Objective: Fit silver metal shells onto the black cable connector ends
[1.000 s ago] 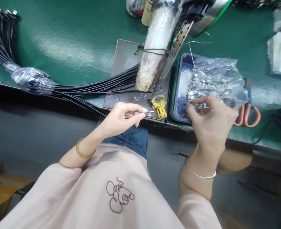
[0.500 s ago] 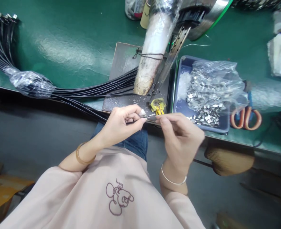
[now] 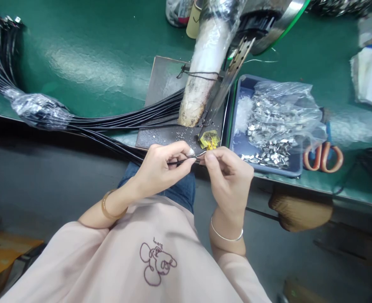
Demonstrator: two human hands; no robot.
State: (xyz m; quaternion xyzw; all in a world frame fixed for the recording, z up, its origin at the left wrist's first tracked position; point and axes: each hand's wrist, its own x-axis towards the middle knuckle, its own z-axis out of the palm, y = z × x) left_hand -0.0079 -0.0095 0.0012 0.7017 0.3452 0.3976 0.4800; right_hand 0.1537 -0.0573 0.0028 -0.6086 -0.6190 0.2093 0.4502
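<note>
My left hand (image 3: 165,166) is closed in a pinch around a black cable (image 3: 180,161) near its end, with a white wrap on one fingertip. Thin, light-coloured wire ends stick out past the left fingertips toward the right. There my right hand (image 3: 228,174) pinches with thumb and forefinger, right at the cable's tip; what lies between those fingers is too small to make out. Just beyond the fingertips, a soldering iron (image 3: 225,86) slants down beside a white wrapped tube (image 3: 196,84). A yellow piece (image 3: 209,139) with a dark, stained middle sits close to the right fingers.
A bundle of black cables (image 3: 122,122), bound with plastic film (image 3: 40,110), runs along the table from the left. On the right, a blue tray (image 3: 295,169) holds small metal shells and a clear bag (image 3: 287,101). Orange-handled scissors (image 3: 333,158) lie beside it.
My right hand has moved left, closing the gap to the cable's end. My left hand stays almost where it was, still pinching the cable.
</note>
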